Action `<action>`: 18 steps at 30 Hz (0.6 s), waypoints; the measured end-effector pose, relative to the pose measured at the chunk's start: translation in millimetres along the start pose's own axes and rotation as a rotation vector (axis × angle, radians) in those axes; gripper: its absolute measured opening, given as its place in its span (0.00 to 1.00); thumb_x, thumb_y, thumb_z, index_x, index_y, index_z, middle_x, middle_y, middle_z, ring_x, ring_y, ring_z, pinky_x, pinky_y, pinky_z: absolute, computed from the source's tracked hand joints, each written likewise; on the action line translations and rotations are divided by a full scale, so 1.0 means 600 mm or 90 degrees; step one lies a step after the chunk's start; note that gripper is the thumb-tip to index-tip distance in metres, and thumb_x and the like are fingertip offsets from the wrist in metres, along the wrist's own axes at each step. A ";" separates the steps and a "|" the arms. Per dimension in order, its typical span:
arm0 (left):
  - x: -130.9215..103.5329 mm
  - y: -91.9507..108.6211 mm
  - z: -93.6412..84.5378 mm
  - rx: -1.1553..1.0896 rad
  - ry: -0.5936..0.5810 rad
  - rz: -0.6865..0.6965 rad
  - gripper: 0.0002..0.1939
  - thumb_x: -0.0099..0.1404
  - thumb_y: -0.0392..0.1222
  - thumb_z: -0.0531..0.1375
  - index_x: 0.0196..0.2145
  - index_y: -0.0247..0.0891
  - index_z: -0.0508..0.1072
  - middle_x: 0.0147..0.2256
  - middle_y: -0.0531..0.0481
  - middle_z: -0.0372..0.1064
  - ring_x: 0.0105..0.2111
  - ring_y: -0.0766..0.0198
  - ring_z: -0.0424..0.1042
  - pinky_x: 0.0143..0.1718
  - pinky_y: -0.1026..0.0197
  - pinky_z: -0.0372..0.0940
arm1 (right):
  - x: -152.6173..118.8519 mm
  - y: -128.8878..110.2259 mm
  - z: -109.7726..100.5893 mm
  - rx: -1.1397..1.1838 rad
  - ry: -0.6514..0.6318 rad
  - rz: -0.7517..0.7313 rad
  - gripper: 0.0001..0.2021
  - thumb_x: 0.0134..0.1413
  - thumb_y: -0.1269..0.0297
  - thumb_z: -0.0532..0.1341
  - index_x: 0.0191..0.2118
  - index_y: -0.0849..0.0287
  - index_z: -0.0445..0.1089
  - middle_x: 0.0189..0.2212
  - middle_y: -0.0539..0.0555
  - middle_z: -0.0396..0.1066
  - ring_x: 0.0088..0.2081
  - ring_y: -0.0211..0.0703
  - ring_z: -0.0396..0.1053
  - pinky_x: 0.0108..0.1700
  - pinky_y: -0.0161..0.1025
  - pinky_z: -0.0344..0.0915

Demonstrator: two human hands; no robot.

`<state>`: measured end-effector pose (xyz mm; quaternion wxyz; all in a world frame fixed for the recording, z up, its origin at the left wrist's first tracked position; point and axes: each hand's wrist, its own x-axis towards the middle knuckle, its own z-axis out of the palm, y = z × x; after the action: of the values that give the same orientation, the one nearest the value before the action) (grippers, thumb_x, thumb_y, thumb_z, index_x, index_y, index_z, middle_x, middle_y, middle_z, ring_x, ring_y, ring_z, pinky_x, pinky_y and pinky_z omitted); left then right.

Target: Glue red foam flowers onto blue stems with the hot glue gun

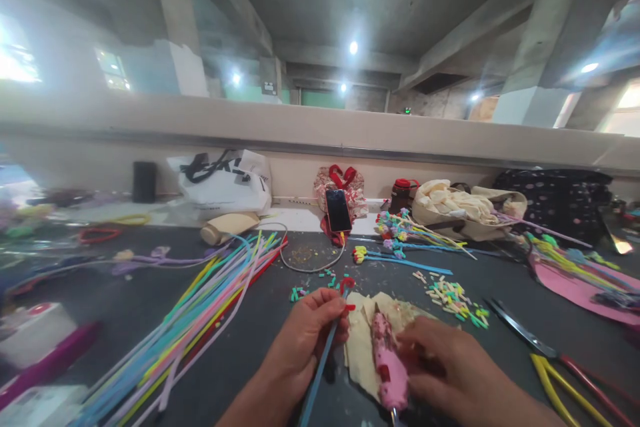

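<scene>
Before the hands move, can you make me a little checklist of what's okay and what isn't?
1. Left hand holds the blue stem: ok.
2. Red bit fixed firmly at the stem's top: cannot tell.
3. Pink tool lying on the beige sheet: ok.
4. Pink tool's tip cool: cannot tell.
5. Right hand gripping the pink tool: cannot tell; it's right beside it.

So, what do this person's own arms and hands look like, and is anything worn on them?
The bare, ungloved left hand and the bare, ungloved right hand show no bracelet or watch. No sleeve shows on the visible left forearm or right forearm. I see no markings; blur on the right hand hides finer detail.
</scene>
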<state>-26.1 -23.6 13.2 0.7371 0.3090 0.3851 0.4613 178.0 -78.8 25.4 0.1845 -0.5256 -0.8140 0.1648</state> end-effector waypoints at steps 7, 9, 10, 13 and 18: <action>0.022 -0.051 0.015 0.200 0.000 0.015 0.08 0.43 0.35 0.62 0.21 0.35 0.65 0.16 0.55 0.66 0.16 0.72 0.62 0.19 0.70 0.53 | -0.024 0.025 0.028 -0.057 -0.025 0.060 0.18 0.41 0.67 0.59 0.42 0.56 0.68 0.38 0.56 0.68 0.40 0.47 0.64 0.41 0.39 0.59; 0.024 -0.057 0.016 0.216 0.007 0.003 0.08 0.42 0.36 0.62 0.20 0.35 0.64 0.16 0.55 0.66 0.17 0.71 0.63 0.20 0.69 0.54 | -0.020 0.028 0.028 0.004 -0.003 0.041 0.14 0.40 0.69 0.58 0.38 0.55 0.69 0.35 0.53 0.68 0.37 0.44 0.65 0.37 0.35 0.59; 0.023 -0.057 0.017 0.210 0.009 -0.003 0.08 0.42 0.36 0.62 0.20 0.36 0.64 0.16 0.55 0.65 0.17 0.70 0.63 0.21 0.68 0.55 | -0.019 0.029 0.025 0.039 0.008 0.037 0.13 0.40 0.70 0.57 0.36 0.55 0.69 0.33 0.52 0.68 0.35 0.42 0.65 0.36 0.34 0.59; 0.017 -0.054 0.019 0.188 0.007 -0.007 0.09 0.41 0.37 0.62 0.20 0.36 0.63 0.17 0.54 0.66 0.19 0.69 0.65 0.25 0.66 0.58 | -0.025 0.041 0.009 0.151 0.031 0.062 0.10 0.41 0.71 0.57 0.33 0.56 0.71 0.31 0.50 0.68 0.33 0.40 0.65 0.34 0.33 0.59; 0.021 -0.055 0.016 0.193 -0.013 0.001 0.09 0.42 0.37 0.62 0.19 0.35 0.63 0.16 0.54 0.65 0.17 0.70 0.63 0.22 0.67 0.55 | -0.036 0.081 -0.018 0.424 0.073 0.144 0.09 0.42 0.62 0.59 0.32 0.59 0.71 0.25 0.50 0.67 0.27 0.40 0.64 0.27 0.33 0.58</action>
<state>0.2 -25.5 -12.1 0.6857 0.4219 0.4423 0.3953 229.7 -79.0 9.6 0.3715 -0.5319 -0.6404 0.4109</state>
